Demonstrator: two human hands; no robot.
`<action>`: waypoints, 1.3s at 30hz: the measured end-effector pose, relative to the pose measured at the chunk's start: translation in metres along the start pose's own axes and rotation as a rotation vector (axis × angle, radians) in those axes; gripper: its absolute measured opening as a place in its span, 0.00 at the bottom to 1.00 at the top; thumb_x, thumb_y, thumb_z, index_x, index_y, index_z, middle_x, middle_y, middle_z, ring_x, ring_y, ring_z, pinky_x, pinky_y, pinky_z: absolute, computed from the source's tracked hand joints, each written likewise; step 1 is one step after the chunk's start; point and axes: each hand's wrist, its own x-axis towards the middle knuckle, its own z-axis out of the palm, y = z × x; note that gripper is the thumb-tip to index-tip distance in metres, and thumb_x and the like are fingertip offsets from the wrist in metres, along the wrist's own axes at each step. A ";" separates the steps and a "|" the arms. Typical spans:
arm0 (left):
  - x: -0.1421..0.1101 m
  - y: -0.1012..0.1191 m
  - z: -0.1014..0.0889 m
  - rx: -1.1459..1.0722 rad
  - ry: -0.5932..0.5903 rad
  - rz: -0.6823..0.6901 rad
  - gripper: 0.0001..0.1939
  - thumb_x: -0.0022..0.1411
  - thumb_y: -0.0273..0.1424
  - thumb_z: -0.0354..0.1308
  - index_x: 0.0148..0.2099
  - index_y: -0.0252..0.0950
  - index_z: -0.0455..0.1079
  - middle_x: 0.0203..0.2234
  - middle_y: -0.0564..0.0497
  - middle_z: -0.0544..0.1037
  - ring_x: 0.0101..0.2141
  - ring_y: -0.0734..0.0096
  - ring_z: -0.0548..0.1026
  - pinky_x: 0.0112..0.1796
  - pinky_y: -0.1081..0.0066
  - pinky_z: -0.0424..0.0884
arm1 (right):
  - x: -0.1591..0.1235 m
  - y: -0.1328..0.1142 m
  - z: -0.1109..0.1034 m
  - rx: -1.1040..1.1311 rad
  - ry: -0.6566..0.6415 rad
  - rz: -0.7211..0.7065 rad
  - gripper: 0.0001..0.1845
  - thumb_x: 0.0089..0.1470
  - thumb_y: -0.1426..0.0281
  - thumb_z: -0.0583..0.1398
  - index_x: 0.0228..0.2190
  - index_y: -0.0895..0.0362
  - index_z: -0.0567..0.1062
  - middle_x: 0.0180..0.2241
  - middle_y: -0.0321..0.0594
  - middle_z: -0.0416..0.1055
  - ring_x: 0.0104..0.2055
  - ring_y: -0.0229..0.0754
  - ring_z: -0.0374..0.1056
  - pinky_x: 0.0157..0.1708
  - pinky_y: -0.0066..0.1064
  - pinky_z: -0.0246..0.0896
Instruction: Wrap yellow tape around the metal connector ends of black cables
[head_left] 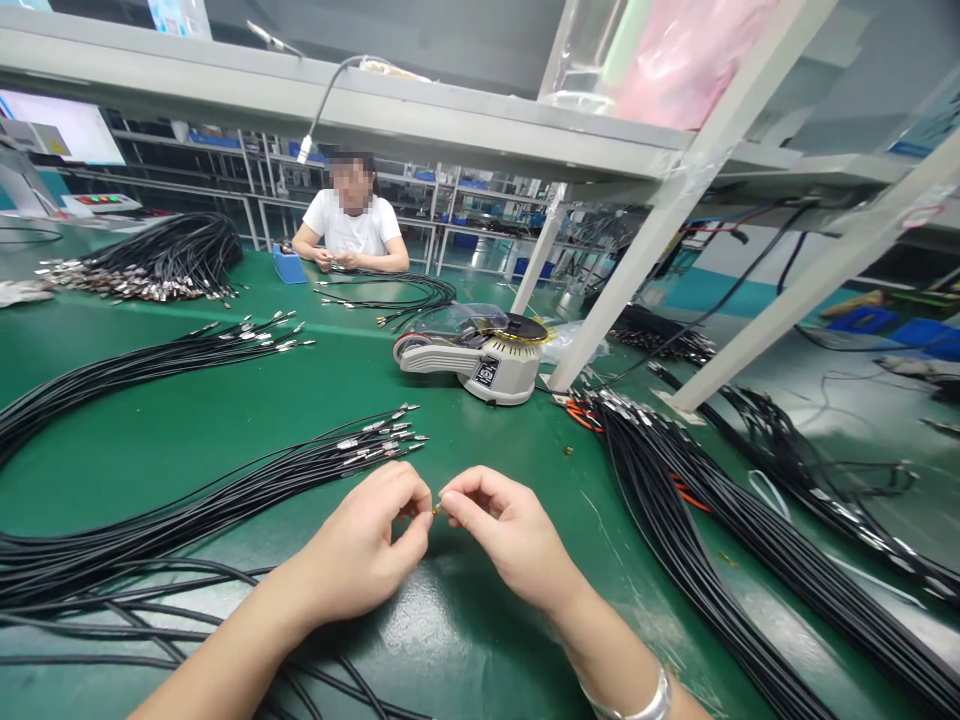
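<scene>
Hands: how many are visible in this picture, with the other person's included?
4. Your left hand and right hand nearly meet at a small yellow piece; the two hands of the other person are across the green table. More may be hidden.

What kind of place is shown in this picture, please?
It looks like a cable assembly workshop, probably in a factory. The signs are the bundles of black cables with metal ends, the round tape dispenser on the green work table, and a person in white working opposite.

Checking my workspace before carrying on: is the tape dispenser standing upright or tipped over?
Upright. The tape dispenser sits base down on the green table, its dark round disc facing up.
</scene>
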 end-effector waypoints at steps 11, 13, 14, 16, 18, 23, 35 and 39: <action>0.006 -0.002 0.000 -0.428 -0.064 -0.299 0.14 0.62 0.33 0.48 0.41 0.35 0.73 0.29 0.51 0.75 0.31 0.72 0.72 0.35 0.72 0.67 | 0.004 0.002 -0.008 0.192 -0.062 -0.023 0.07 0.47 0.67 0.63 0.27 0.58 0.75 0.24 0.34 0.71 0.27 0.35 0.67 0.32 0.28 0.64; 0.005 -0.001 0.002 -0.456 -0.106 -0.349 0.13 0.60 0.32 0.49 0.41 0.35 0.73 0.24 0.52 0.75 0.26 0.73 0.71 0.30 0.74 0.67 | 0.003 0.002 -0.008 0.204 -0.081 -0.030 0.07 0.47 0.67 0.63 0.28 0.57 0.75 0.25 0.35 0.72 0.28 0.36 0.68 0.32 0.29 0.64; 0.004 -0.002 0.003 -0.416 -0.070 -0.343 0.12 0.60 0.30 0.50 0.40 0.35 0.74 0.24 0.53 0.76 0.26 0.73 0.71 0.30 0.74 0.67 | 0.003 0.003 -0.008 0.202 -0.092 -0.030 0.07 0.47 0.67 0.63 0.29 0.57 0.75 0.25 0.35 0.72 0.28 0.36 0.68 0.33 0.30 0.65; 0.002 -0.003 0.006 -0.277 0.038 -0.275 0.11 0.60 0.28 0.51 0.39 0.38 0.75 0.26 0.53 0.77 0.29 0.73 0.72 0.32 0.74 0.67 | 0.003 0.004 -0.009 0.183 -0.091 -0.037 0.08 0.47 0.67 0.63 0.31 0.57 0.76 0.27 0.36 0.72 0.30 0.37 0.69 0.34 0.30 0.65; 0.000 -0.006 0.010 -0.147 0.132 -0.192 0.11 0.60 0.28 0.51 0.40 0.40 0.74 0.29 0.53 0.78 0.31 0.73 0.73 0.34 0.74 0.67 | 0.003 0.005 -0.009 0.161 -0.049 -0.055 0.11 0.46 0.67 0.63 0.35 0.56 0.75 0.30 0.36 0.73 0.32 0.37 0.69 0.36 0.31 0.65; -0.005 -0.009 0.018 0.046 0.289 -0.062 0.11 0.62 0.28 0.50 0.43 0.40 0.73 0.33 0.51 0.79 0.33 0.72 0.75 0.34 0.74 0.68 | 0.005 0.005 -0.004 0.159 -0.012 0.026 0.10 0.44 0.66 0.64 0.31 0.57 0.75 0.27 0.36 0.72 0.30 0.37 0.67 0.34 0.31 0.64; -0.005 -0.003 0.026 0.110 0.346 -0.079 0.12 0.61 0.27 0.51 0.42 0.40 0.74 0.35 0.51 0.80 0.34 0.70 0.77 0.36 0.74 0.71 | 0.002 0.010 0.021 0.164 0.080 0.074 0.07 0.45 0.67 0.61 0.23 0.59 0.71 0.21 0.31 0.66 0.24 0.33 0.62 0.28 0.26 0.59; -0.004 0.001 0.024 0.025 0.290 -0.173 0.12 0.60 0.29 0.50 0.40 0.41 0.74 0.34 0.51 0.80 0.31 0.70 0.77 0.35 0.73 0.71 | 0.003 0.010 0.023 0.143 0.128 0.032 0.06 0.45 0.69 0.60 0.22 0.58 0.70 0.22 0.31 0.67 0.25 0.34 0.63 0.28 0.26 0.60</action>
